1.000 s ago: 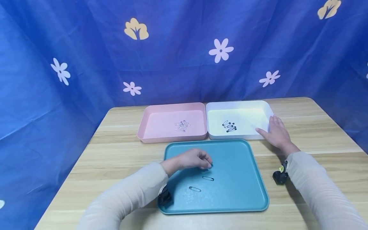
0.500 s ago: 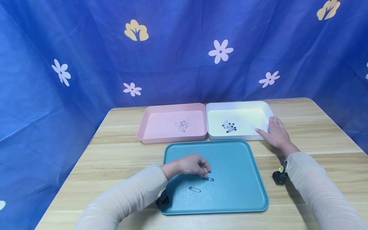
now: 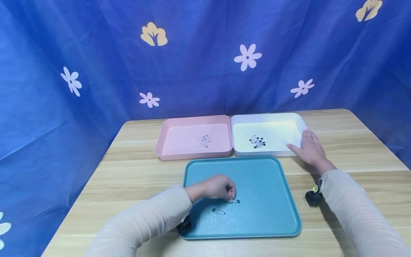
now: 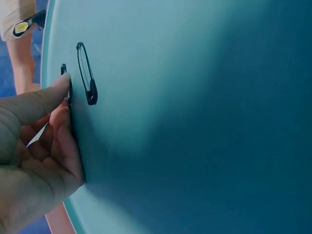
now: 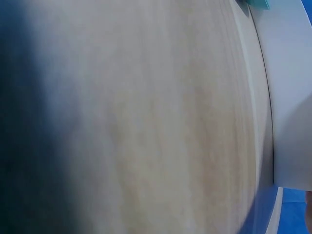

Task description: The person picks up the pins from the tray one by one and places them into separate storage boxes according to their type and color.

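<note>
In the head view my left hand (image 3: 219, 188) reaches down over the teal tray (image 3: 260, 214). Its thumb and fingertips pinch a dark safety pin (image 3: 236, 201) on the tray, partly hidden by the fingers. Nearer the front lies another dark safety pin (image 3: 219, 211); the left wrist view shows this loose safety pin (image 4: 87, 78) beside my thumb. My right hand (image 3: 310, 149) rests with extended fingers on the right edge of the white tray (image 3: 266, 154). Several black-headed safety pins (image 3: 258, 141) lie in that tray.
A pink tray (image 3: 179, 156) holding several silvery safety pins (image 3: 204, 140) stands left of the white one, nearly touching it. Both sit behind the teal tray on the wooden table (image 3: 135, 171). A blue flowered curtain (image 3: 192, 64) hangs behind the table.
My left hand has come down and nearer the front, from above the safety pin onto it, and its fingers now cover part of that pin. The right hand stays in place.
</note>
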Demonstrator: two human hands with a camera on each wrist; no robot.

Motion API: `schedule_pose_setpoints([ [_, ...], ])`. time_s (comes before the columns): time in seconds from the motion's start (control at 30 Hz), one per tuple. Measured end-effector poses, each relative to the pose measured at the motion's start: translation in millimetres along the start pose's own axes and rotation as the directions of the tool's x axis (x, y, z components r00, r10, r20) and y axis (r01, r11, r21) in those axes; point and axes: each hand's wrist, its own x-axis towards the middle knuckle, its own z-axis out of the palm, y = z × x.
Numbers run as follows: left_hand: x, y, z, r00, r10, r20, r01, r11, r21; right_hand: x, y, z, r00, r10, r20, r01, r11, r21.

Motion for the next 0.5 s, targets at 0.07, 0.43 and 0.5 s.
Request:
schedule_pose_setpoints([
  [0.07, -0.2, 1.5, 0.8, 1.0, 0.01, -0.001, -0.01, 1.0, 0.028, -0.6, 0.5, -0.5, 1.0, 0.001, -0.002, -0.001, 1.0, 0.001],
  [0.43, 0.1, 1.5, -2.1, 0.999, -0.031, 0.018, 0.032, 0.998, -0.055, -1.6, 0.8, -1.8, 1.0, 0.001, 0.008, -0.001, 1.0, 0.003],
  [0.5, 1.1, 0.9, -4.0, 0.999, -0.041, 0.012, 0.042, 0.996, -0.08, -1.5, 0.5, -1.8, 1.0, 0.0, 0.015, 0.0, 1.0, 0.004],
])
